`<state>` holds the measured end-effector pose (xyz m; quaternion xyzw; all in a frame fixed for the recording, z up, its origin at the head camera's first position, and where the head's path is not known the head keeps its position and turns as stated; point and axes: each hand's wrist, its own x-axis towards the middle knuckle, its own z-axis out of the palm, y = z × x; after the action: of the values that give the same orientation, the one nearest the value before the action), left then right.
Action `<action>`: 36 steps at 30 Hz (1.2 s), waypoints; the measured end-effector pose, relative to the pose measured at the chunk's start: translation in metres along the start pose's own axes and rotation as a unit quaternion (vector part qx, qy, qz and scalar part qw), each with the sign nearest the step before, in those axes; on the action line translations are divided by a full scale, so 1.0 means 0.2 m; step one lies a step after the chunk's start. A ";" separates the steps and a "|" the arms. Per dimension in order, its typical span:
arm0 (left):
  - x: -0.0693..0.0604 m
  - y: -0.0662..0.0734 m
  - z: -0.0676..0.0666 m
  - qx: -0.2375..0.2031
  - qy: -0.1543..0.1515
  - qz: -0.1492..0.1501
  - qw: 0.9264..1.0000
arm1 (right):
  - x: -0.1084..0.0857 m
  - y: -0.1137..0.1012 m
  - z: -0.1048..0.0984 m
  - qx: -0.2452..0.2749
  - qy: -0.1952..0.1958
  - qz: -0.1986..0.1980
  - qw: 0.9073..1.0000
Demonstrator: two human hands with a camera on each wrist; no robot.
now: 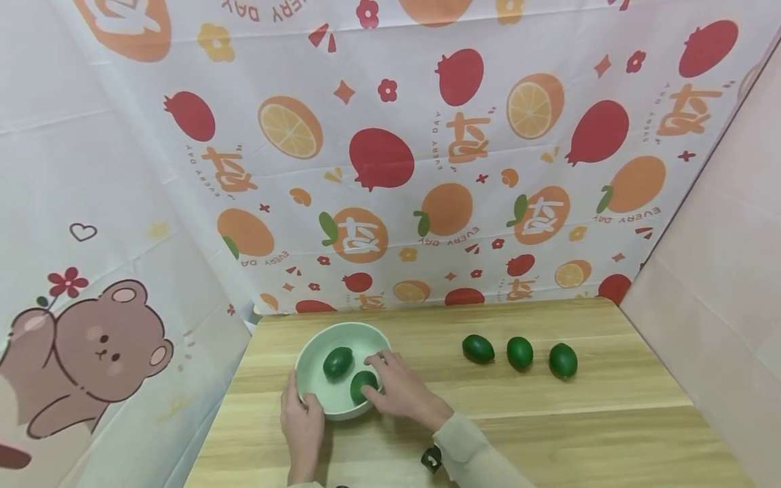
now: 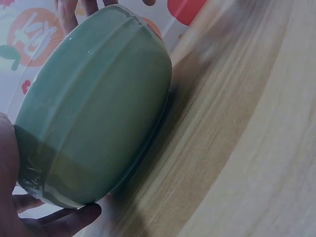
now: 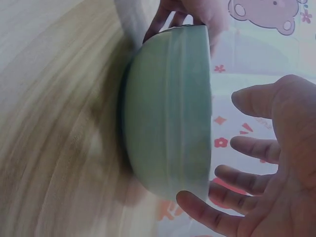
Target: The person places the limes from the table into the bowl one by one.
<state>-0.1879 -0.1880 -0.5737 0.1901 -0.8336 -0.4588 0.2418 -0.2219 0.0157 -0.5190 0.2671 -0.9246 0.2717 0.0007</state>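
Observation:
A pale green bowl (image 1: 349,330) stands on the left part of the wooden table. Two dark green limes are inside it, one lime (image 1: 338,363) near the middle and another lime (image 1: 364,388) towards the right front. My left hand (image 1: 302,420) grips the bowl's left side, thumb near the rim and fingers around the outer wall. Over the right rim reaches my right hand (image 1: 403,390), its fingers spread and its thumb close to the front lime. In the right wrist view those fingers (image 3: 247,180) are apart, with nothing between them; the limes are hidden there by the bowl's wall.
Three more limes lie in a row on the right side of the table: a left lime (image 1: 478,348), a middle lime (image 1: 520,353) and a right lime (image 1: 563,360). A fruit-printed cloth (image 1: 421,264) hangs behind the table (image 1: 549,447). Pale sheets flank both sides.

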 end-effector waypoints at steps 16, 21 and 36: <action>-0.01 -0.01 -0.01 0.002 0.001 -0.017 1.000 | -0.07 0.08 -0.17 0.019 0.062 -0.009 0.998; 0.00 0.00 -0.01 0.000 -0.003 -0.015 1.000 | -0.10 0.14 -0.25 0.043 0.086 0.003 0.995; 0.00 -0.01 0.00 0.004 -0.010 -0.017 1.000 | -0.24 0.41 -0.52 0.017 0.162 0.051 0.985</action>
<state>-0.1877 -0.1892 -0.5756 0.2004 -0.8344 -0.4614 0.2252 -0.2352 0.1499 -0.4791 0.1718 -0.9198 0.3271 0.1318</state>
